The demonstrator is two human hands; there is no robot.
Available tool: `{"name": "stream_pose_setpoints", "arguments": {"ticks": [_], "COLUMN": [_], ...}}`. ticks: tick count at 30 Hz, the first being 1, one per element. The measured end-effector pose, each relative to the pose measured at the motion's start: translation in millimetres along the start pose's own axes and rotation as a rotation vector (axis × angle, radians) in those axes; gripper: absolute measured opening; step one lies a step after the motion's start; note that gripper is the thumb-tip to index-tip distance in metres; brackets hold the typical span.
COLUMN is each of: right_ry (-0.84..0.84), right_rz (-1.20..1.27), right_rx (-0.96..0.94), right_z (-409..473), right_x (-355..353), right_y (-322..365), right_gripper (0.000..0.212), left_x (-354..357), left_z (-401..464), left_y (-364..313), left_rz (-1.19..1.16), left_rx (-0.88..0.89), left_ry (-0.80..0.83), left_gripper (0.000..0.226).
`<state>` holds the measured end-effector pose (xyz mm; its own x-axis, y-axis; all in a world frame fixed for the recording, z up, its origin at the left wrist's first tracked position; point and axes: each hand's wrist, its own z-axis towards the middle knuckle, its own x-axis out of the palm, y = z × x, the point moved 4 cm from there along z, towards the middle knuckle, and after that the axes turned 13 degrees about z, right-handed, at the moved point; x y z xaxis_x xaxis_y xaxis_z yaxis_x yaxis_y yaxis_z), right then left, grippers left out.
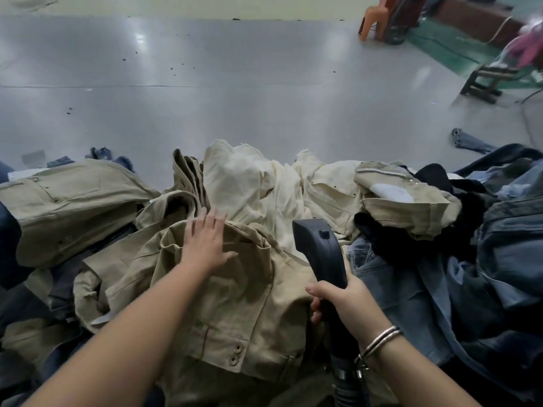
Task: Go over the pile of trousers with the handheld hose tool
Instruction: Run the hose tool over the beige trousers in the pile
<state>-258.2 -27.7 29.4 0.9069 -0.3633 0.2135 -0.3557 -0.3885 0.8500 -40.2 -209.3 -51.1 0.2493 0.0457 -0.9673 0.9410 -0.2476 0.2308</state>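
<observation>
Grey, glossy floor (235,92) fills the upper half of the view, with dark specks scattered over it; far right stand an orange chair (370,23) and a low wooden stool (484,80), beside a green patch of floor; a loose scrap of denim (467,142) lies on the grey just past the heap; nearer, the pile of trousers (264,289) spreads across the whole lower half: khaki pairs left and centre, cream ones (249,183) behind them, blue jeans (484,259) and some black cloth on the right; whether a tabletop lies under them cannot be told; the left hand (205,242) rests flat on the top khaki pair, fingers straight and slightly spread, pointing away from the person, holding nothing; the right hand (343,304) has its grip closed round the neck of the hose tool (320,251), fingers curled under it and thumb over the top; two silver bangles (382,339) sit on that wrist; the tool is black, its broad head raised and angled forward just right of the left hand, over the seam between khaki and cream cloth; whether the head touches the fabric cannot be told; its ribbed hose (346,386) runs down from below the wrist to the bottom edge
</observation>
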Motion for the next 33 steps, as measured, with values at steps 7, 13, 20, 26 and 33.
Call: {"name": "stream_pose_setpoints", "arguments": {"ticks": [7,13,20,26,33], "right_ry": [-0.016,0.014,0.039,0.035,0.037], "right_rz": [0.064,0.205,0.326,0.032,-0.133], "right_rx": [-0.039,-0.211,-0.329,-0.124,-0.024], "right_z": [-1.2,-26.8,-51.0,-27.9,-6.6], "right_x": [-1.6,-1.1,-5.8,12.7,20.1], "right_y": [15.6,58.8,80.4,33.8,-0.9], "right_gripper": [0.015,0.011,0.008,0.014,0.018], "left_x": [-52.6,-237.1,-201.3,-9.7,-0.9], "left_z": [14.5,-9.5,-61.6,-114.4,-72.7], "left_y": [4.9,46.6,14.2,1.7,-20.2], "left_rz": [-0.16,-0.824,-0.194,-0.083,-0.105], "left_rx": [0.127,0.092,0.502,0.272,0.134], "left_ry": [-0.03,-0.708,0.066,0.966,-0.142], "left_gripper": [0.033,0.043,0.017,0.052,0.05]}}
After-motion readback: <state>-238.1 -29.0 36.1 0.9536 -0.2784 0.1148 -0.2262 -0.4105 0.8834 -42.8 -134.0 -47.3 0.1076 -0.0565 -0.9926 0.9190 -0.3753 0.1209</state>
